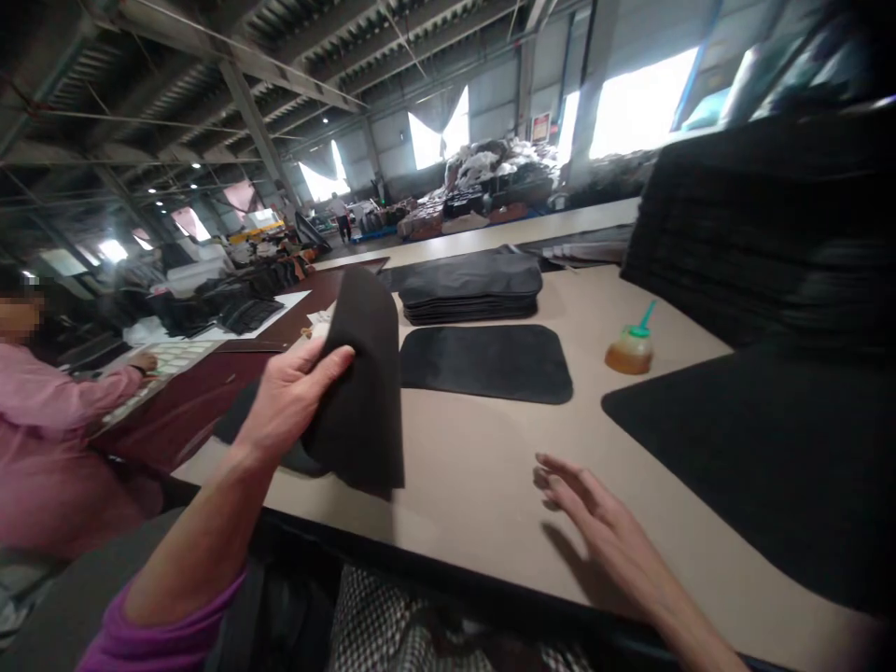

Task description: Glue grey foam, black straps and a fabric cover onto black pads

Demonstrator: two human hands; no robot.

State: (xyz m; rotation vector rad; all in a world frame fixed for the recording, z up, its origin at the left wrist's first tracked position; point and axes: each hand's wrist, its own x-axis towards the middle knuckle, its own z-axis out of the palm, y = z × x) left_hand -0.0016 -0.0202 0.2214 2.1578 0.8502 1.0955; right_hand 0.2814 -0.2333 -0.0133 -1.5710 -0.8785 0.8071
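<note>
My left hand grips a dark flat piece by its edge, thumb on the near face, and holds it tilted up over the table's left part. Above the table's front right, my right hand has its fingers apart and holds nothing. A single black rounded panel lies flat between and beyond the hands. Behind it is a stack of black panels. Another dark piece shows partly behind my left hand and forearm.
On the beige table stands a bottle of amber liquid with a green nozzle. Large black sheets cover the right side, with a tall dark pile behind. A person in pink works at the left.
</note>
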